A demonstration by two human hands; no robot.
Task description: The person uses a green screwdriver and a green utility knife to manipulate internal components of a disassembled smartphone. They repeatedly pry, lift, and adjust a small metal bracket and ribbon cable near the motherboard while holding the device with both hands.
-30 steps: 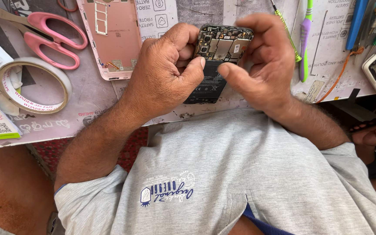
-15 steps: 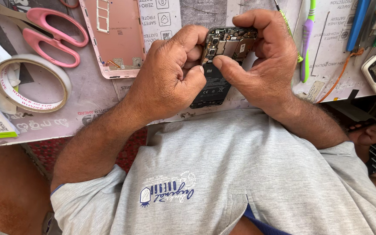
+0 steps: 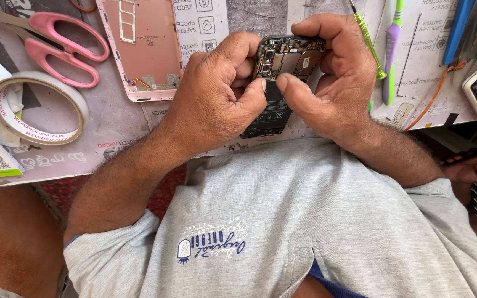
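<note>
Your left hand (image 3: 216,94) and right hand (image 3: 332,77) clamp the opened phone (image 3: 282,72) between them; both thumbs press its middle.

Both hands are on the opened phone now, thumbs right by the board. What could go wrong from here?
1. The phone is gripped by the left hand and right hand with its board bare; thumb pressure may bend or crack parts.
2. It is held at the table edge above the lap, so a slip could drop it.
3. The screwdriver lies close beside the right hand and may get knocked.
</note>
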